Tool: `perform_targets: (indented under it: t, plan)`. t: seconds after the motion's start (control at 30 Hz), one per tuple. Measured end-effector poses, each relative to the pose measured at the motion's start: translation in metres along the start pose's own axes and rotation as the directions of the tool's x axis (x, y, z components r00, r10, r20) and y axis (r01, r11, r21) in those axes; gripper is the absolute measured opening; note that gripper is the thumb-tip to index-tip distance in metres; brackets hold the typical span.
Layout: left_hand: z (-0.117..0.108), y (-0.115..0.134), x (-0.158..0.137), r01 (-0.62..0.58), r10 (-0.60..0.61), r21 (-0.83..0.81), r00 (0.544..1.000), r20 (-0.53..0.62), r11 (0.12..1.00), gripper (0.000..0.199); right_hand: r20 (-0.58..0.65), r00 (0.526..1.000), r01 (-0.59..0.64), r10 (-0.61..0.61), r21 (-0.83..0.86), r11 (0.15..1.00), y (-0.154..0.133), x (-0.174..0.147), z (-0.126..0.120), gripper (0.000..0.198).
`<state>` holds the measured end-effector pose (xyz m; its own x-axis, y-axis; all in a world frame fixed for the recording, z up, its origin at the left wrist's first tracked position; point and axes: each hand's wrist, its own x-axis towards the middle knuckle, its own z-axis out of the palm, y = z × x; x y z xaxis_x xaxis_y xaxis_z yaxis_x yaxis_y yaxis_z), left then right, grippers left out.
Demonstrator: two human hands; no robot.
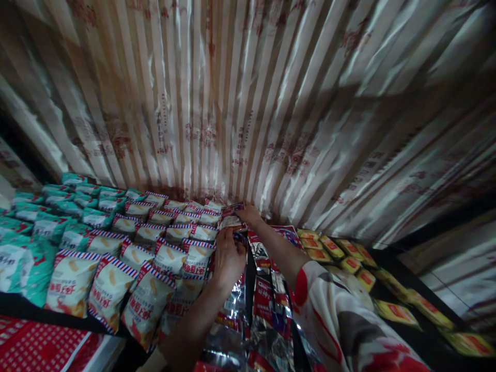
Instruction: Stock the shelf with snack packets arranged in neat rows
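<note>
Both hands reach to the back of the display and meet at a dark red snack packet. My right hand grips its right edge with bent fingers. Just below, my left hand has its fingers curled at the packet's near edge; the fingertips are partly hidden. Under and in front of my arms lie rows of dark red and silver snack packets, some covered by my forearms. White snack bags with red and blue striped tops stand close to the left of my left hand.
Teal snack bags fill the far left. Yellow packets lie to the right on a dark surface. A red checked package lies at the front left. Pleated printed curtain sheeting hangs right behind the rows.
</note>
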<state>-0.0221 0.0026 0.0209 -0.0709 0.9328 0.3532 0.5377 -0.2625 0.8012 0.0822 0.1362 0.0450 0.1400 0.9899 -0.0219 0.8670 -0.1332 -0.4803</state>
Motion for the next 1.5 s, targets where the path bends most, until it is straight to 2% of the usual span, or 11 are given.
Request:
perform_targets:
  t: [0.2,0.43,0.73,0.87,1.0,1.23,1.4,1.5]
  plan:
    - [0.001,-0.001,0.001,-0.005,0.003,0.053,1.000,0.022,0.999,0.042,-0.034,0.998,-0.053,0.051,-0.052,0.997,-0.002,-0.002,0.006,0.037]
    - [0.004,-0.001,0.001,-0.020,0.012,0.123,0.998,0.069,0.992,0.041,0.016,0.995,-0.096,0.099,-0.144,0.985,-0.002,-0.006,0.008,0.035]
    - [0.012,-0.007,0.004,-0.036,0.031,0.086,0.998,0.059,0.996,0.046,0.052,0.998,-0.035,0.047,-0.220,0.975,0.004,-0.002,0.013,0.039]
    - [0.013,-0.005,0.004,-0.034,0.022,0.175,0.997,0.070,0.984,0.048,0.051,0.998,-0.021,0.033,-0.224,0.974,0.003,-0.002,0.016,0.041]
    - [0.009,0.000,0.002,-0.083,0.051,0.286,0.992,0.118,0.955,0.048,0.057,0.998,0.017,-0.004,-0.223,0.975,0.002,-0.006,0.016,0.038]
    - [0.007,0.004,-0.001,-0.146,0.109,0.306,0.985,0.132,0.941,0.043,-0.031,0.991,0.122,-0.130,-0.187,0.975,0.002,-0.019,0.018,0.035]
    - [0.014,0.001,0.002,-0.105,0.069,0.300,0.989,0.128,0.948,0.041,0.053,0.988,0.155,-0.147,-0.210,0.965,-0.002,-0.026,0.018,0.031]
    - [0.015,0.000,0.004,-0.094,0.052,0.299,0.988,0.146,0.950,0.041,0.063,0.984,0.174,-0.164,-0.215,0.961,0.000,-0.026,0.018,0.031]
